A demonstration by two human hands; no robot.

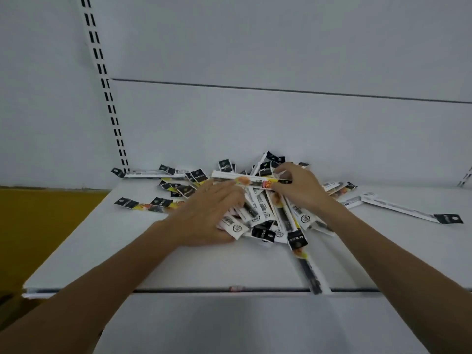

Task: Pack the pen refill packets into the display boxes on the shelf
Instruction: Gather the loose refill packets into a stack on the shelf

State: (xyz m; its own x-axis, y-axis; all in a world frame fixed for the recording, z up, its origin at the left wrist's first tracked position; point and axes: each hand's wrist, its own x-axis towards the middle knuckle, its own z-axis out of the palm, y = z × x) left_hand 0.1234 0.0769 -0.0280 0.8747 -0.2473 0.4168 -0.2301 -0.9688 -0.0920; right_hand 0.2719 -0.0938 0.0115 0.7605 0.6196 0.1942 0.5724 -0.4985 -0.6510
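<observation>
nearest, one long white pen refill packet with a black header tab (306, 267) lies with its tail at the front edge of the flat white metal shelf (178, 267). behind it the left hand (207, 213) rests flat, fingers straight, on the left side of the loose pile of packets (265, 215). the right hand (298, 186) pinches one white-and-orange packet (245, 178), held crosswise just above the pile. farthest stand the white back panel (255, 123) and its slotted upright (109, 98).

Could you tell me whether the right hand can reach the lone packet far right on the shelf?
Probably yes: the lone packet lies uncovered on the shelf, with only flat packets between it and the right hand, though that hand pinches a yellow-labelled packet.
</observation>
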